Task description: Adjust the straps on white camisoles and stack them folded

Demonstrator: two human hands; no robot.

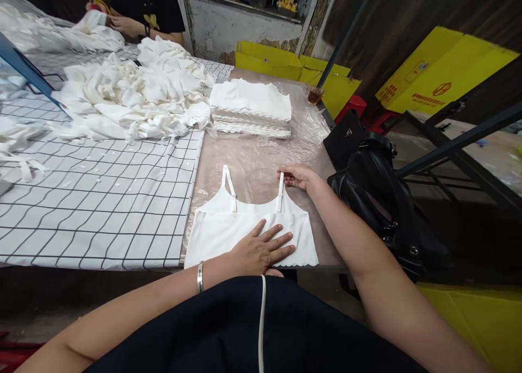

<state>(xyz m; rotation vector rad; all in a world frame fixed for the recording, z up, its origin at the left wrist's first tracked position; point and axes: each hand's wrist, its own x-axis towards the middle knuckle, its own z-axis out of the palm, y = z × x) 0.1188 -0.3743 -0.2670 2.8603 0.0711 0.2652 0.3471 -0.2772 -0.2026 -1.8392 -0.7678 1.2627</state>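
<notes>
A white camisole top (220, 229) with thin shoulder straps and a scalloped hem lies flat at the table's near edge. My left hand (261, 249) rests on its front with fingers spread. At the upper right, my right hand (299, 176) pinches the top of the right strap (281, 191) between thumb and fingers. The left strap (229, 185) stretches upward in a loop, with nobody holding it. Beyond the top sits a neat stack of folded white garments (250, 109).
A loose heap of white garments (134, 95) covers the back left, on a checked cloth (122, 199). Another person's hands (126, 26) work behind it with yellow-handled scissors (100, 4). Black bags (367, 182) and a metal post (346, 36) border the right side; yellow boxes (269, 60) stand behind.
</notes>
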